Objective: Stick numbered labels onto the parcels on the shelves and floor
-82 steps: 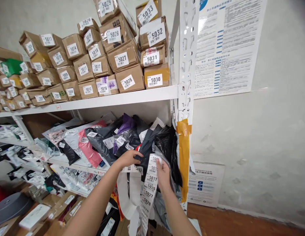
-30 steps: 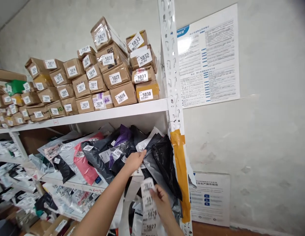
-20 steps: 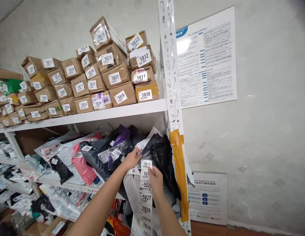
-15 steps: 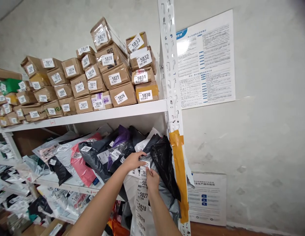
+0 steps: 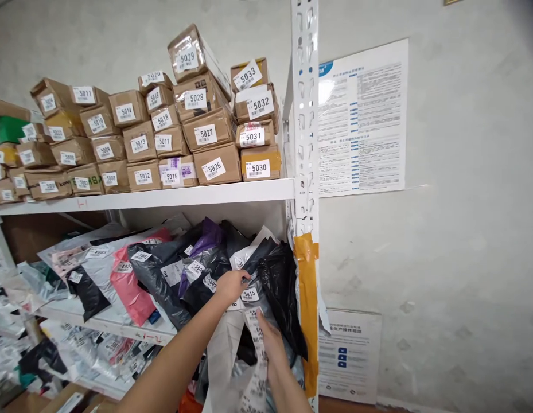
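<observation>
The right hand (image 5: 273,343) pinches a strip of numbered labels (image 5: 258,345). Beyond, the left hand (image 5: 229,287) curls beside the 5015 label (image 5: 249,295) on a grey bag (image 5: 269,310); I cannot tell its grip. Numbered cartons (image 5: 213,163) line the shelf (image 5: 163,199) above.

White label strip (image 5: 258,343) below 5015 label (image 5: 249,295)
</observation>
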The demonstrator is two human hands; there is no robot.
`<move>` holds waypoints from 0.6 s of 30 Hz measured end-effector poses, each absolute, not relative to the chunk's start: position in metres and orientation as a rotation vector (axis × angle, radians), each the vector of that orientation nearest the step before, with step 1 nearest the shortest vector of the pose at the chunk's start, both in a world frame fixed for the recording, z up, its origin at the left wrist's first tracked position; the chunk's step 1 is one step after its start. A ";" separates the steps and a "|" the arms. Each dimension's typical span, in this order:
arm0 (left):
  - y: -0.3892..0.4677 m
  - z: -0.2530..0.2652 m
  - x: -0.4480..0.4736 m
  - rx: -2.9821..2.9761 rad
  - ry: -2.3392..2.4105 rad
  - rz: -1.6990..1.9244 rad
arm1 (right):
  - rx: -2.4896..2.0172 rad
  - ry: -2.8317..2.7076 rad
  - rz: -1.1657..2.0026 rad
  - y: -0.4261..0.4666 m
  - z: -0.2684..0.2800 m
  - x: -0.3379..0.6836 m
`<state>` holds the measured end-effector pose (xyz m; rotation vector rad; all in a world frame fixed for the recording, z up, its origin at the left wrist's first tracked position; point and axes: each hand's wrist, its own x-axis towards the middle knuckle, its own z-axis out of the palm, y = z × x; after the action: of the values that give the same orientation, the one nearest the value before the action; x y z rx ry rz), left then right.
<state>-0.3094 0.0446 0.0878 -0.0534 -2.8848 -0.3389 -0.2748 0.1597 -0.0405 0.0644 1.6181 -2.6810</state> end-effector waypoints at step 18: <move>0.063 0.078 -0.299 -0.172 -2.737 -0.695 | -0.213 1.538 -2.873 0.195 -0.009 -0.278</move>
<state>-0.2995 0.0634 0.0776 -0.1725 -2.7374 -0.6953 -0.2780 0.1953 -0.0088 -0.2133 1.5379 -2.8727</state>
